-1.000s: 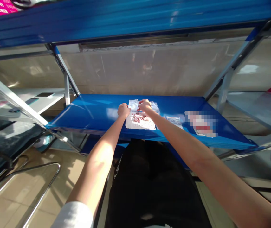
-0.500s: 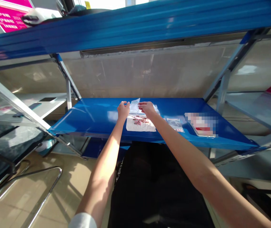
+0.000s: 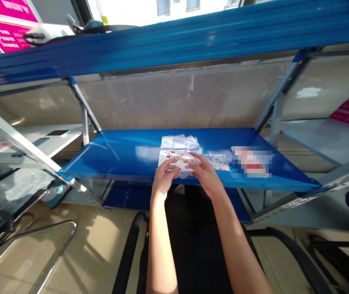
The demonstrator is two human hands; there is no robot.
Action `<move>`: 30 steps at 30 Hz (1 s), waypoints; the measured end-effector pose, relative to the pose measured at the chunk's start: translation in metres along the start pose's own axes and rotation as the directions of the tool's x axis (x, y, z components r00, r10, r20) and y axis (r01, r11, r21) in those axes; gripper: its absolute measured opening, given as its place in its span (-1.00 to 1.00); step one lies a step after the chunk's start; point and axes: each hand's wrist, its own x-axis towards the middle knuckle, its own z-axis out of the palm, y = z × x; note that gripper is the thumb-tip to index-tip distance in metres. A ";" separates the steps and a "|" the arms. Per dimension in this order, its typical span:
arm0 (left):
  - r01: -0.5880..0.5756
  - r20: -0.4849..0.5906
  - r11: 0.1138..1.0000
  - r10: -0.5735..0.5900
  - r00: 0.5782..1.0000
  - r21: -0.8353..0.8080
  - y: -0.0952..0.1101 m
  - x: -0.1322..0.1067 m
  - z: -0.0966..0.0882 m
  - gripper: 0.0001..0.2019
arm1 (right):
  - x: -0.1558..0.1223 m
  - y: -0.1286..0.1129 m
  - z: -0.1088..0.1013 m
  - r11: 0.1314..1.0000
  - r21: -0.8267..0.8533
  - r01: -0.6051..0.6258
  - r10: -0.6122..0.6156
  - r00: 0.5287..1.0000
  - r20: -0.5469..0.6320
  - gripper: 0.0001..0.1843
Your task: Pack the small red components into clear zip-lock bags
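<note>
So in the head view, which is the only one here, the person has a clear bag (image 3: 184, 173) pinched between both hands, right in front of the body and over the near edge of a white sheet (image 3: 163, 157) on the blue table (image 3: 125, 153). Left hand (image 3: 164, 179) sits at about 8 o'clock from the bag, right hand (image 3: 206, 173) at roughly 4 o'clock, and neither is really nearer than the other. Fingers are curled in with the tips close together, so both look closed on the plastic, one per side. The bag looks kinda crumpled and see-through, so its long axis is hard to call, and I can't tell if anything's in it. The main relation is that the loose red-and-white pieces (image 3: 174, 155) lie on the sheet just past the fingertips, toward 11 o'clock from the bag, partly behind the plastic. At 12 o'clock, along the sheet's far edge, there's a row of flat clear bags (image 3: 178, 141), overlapping a bit, no contents I can make out. Over at 3 o'clock, just beside the right hand, a small zip bag (image 3: 218, 160) lies flat with reddish bits near its bottom edge, and farther out that way is a pixelated item (image 3: 252, 162), no idea what
</note>
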 end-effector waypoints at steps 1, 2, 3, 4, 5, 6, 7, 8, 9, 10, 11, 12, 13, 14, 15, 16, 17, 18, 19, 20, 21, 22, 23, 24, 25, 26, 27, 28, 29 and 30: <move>0.013 0.035 1.000 -0.013 0.999 0.017 0.000 -0.004 -0.003 -0.48 | -0.003 -0.001 -0.003 0.999 -0.022 0.029 -0.029 1.000 -0.009 -0.44; 0.017 0.053 0.999 -0.019 0.998 0.036 0.000 -0.007 -0.005 -0.47 | -0.004 -0.002 -0.005 0.998 -0.049 0.051 -0.051 0.999 -0.003 -0.46; 0.014 0.056 0.999 -0.017 0.998 0.050 0.001 -0.009 -0.008 -0.46 | -0.005 -0.002 -0.006 0.995 -0.075 0.064 -0.063 0.998 0.016 -0.50; 0.010 0.054 0.998 -0.014 0.998 0.061 0.001 -0.010 -0.010 -0.44 | -0.005 -0.002 -0.007 0.993 -0.095 0.071 -0.068 0.997 0.033 -0.55; 0.009 0.052 0.997 -0.013 0.999 0.072 0.002 -0.010 -0.011 -0.42 | -0.005 0.000 -0.008 0.992 -0.107 0.070 -0.066 0.997 0.038 -0.58; 0.013 0.060 0.996 -0.018 0.998 0.086 0.002 -0.010 -0.012 -0.40 | -0.005 0.002 -0.008 0.991 -0.113 0.067 -0.064 0.998 0.027 -0.60; 0.020 0.074 0.994 -0.027 0.997 0.103 0.002 -0.011 -0.012 -0.37 | -0.005 0.004 -0.009 0.991 -0.116 0.064 -0.065 0.998 0.001 -0.60; 0.028 0.088 0.992 -0.039 0.995 0.121 0.002 -0.011 -0.012 -0.33 | -0.005 0.006 -0.009 0.991 -0.118 0.063 -0.067 0.997 -0.028 -0.60; 0.037 0.095 0.990 -0.051 0.994 0.139 0.002 -0.011 -0.012 -0.31 | -0.005 0.008 -0.010 0.991 -0.121 0.063 -0.069 0.996 -0.049 -0.60; 0.048 0.095 0.987 -0.063 0.993 0.154 0.001 -0.012 -0.013 -0.30 | -0.004 0.009 -0.011 0.990 -0.127 0.063 -0.071 0.996 -0.059 -0.60; 0.060 0.087 0.985 -0.075 0.993 0.165 0.000 -0.012 -0.013 -0.30 | -0.004 0.011 -0.011 0.989 -0.132 0.063 -0.072 0.995 -0.063 -0.60; 0.074 0.074 0.982 -0.088 0.993 0.176 -0.001 -0.012 -0.014 -0.31 | -0.004 0.012 -0.012 0.988 -0.138 0.063 -0.073 0.995 -0.066 -0.61; 0.087 0.054 0.977 -0.100 0.994 0.196 -0.001 -0.012 -0.015 -0.33 | -0.004 0.013 -0.013 0.988 -0.143 0.060 -0.070 0.995 -0.066 -0.60; 0.093 0.028 0.967 -0.103 0.994 0.236 -0.001 -0.012 -0.016 -0.36 | -0.003 0.013 -0.014 0.987 -0.148 0.055 -0.065 0.996 -0.065 -0.60; 0.081 -0.010 0.951 -0.082 0.997 0.297 0.000 -0.012 -0.016 -0.39 | -0.003 0.014 -0.014 0.987 -0.156 0.050 -0.061 0.996 -0.065 -0.60; 0.042 -0.050 0.922 -0.025 0.998 0.384 0.002 -0.013 -0.015 -0.42 | -0.003 0.014 -0.015 0.985 -0.167 0.047 -0.059 0.996 -0.065 -0.60; -0.022 -0.079 0.870 0.069 0.995 0.492 0.004 -0.014 -0.014 -0.45 | -0.003 0.015 -0.014 0.982 -0.183 0.048 -0.061 0.996 -0.066 -0.60; -0.098 -0.083 0.788 0.186 0.979 0.608 0.007 -0.015 -0.011 -0.46 | -0.003 0.015 -0.014 0.978 -0.202 0.053 -0.068 0.996 -0.066 -0.61; -0.174 -0.053 0.681 0.298 0.953 0.711 0.010 -0.017 -0.007 -0.44 | -0.003 0.015 -0.013 0.973 -0.223 0.061 -0.077 0.995 -0.063 -0.62; -0.240 0.006 0.567 0.382 0.924 0.788 0.014 -0.019 -0.001 -0.40 | -0.004 0.015 -0.012 0.967 -0.243 0.071 -0.087 0.995 -0.057 -0.64; -0.287 0.074 0.467 0.423 0.903 0.836 0.016 -0.021 0.005 -0.35 | -0.005 0.015 -0.010 0.962 -0.260 0.082 -0.098 0.994 -0.047 -0.66; -0.317 0.134 0.396 0.425 0.895 0.862 0.018 -0.023 0.011 -0.31 | -0.005 0.015 -0.008 0.957 -0.273 0.095 -0.109 0.993 -0.034 -0.68; -0.327 0.170 0.354 0.408 0.897 0.876 0.020 -0.025 0.018 -0.29 | -0.006 0.014 -0.007 0.952 -0.287 0.110 -0.122 0.992 -0.023 -0.70; -0.320 0.182 0.332 0.384 0.905 0.887 0.020 -0.026 0.024 -0.29 | -0.007 0.014 -0.005 0.946 -0.298 0.124 -0.134 0.991 -0.012 -0.72; -0.303 0.180 0.324 0.359 0.916 0.896 0.019 -0.027 0.029 -0.31 | -0.008 0.014 -0.004 0.943 -0.304 0.136 -0.143 0.990 0.000 -0.73; -0.279 0.166 0.323 0.338 0.927 0.904 0.018 -0.027 0.034 -0.33 | -0.008 0.014 -0.003 0.942 -0.304 0.144 -0.146 0.989 0.013 -0.74; -0.255 0.148 0.326 0.319 0.936 0.910 0.017 -0.027 0.037 -0.35 | -0.009 0.014 -0.002 0.942 -0.302 0.145 -0.144 0.989 0.026 -0.74; -0.235 0.132 0.329 0.305 0.943 0.915 0.015 -0.027 0.039 -0.36 | -0.009 0.013 -0.001 0.944 -0.297 0.142 -0.138 0.990 0.034 -0.74; -0.219 0.118 0.334 0.297 0.947 0.917 0.013 -0.027 0.040 -0.36 | -0.009 0.013 -0.001 0.946 -0.292 0.138 -0.133 0.990 0.037 -0.74; -0.206 0.104 0.339 0.295 0.950 0.918 0.011 -0.026 0.041 -0.36 | -0.009 0.013 -0.001 0.946 -0.292 0.138 -0.133 0.990 0.034 -0.74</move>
